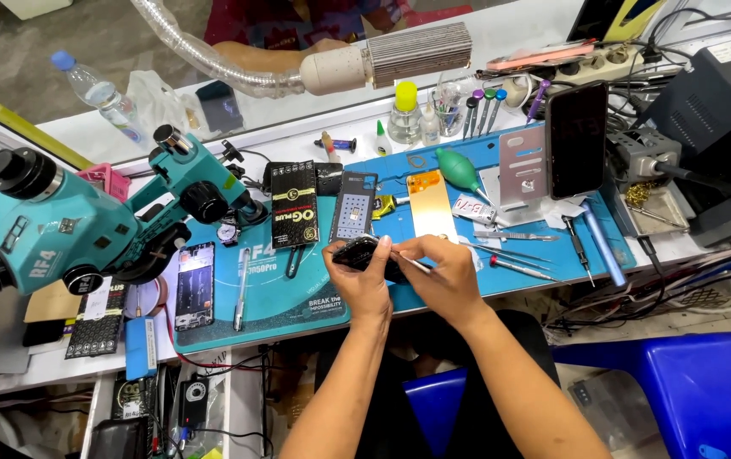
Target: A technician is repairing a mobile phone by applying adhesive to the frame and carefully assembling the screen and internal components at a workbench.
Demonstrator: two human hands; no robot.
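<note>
Phone (pixel 364 252) sits mid-mat (pixel 297 297), clamped in my left hand (pixel 364 285). Right hand (pixel 442 276), at its 3 o'clock, pinches tweezers (pixel 412 263). I judge shallow angle, light pressure best.

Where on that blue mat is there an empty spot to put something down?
The barest patch of the blue mat is its front part, between the long silver tool and the left hand. A smaller gap lies near the front right edge, below the screwdrivers. The back row by the bottles and the phone stand is crowded.
</note>
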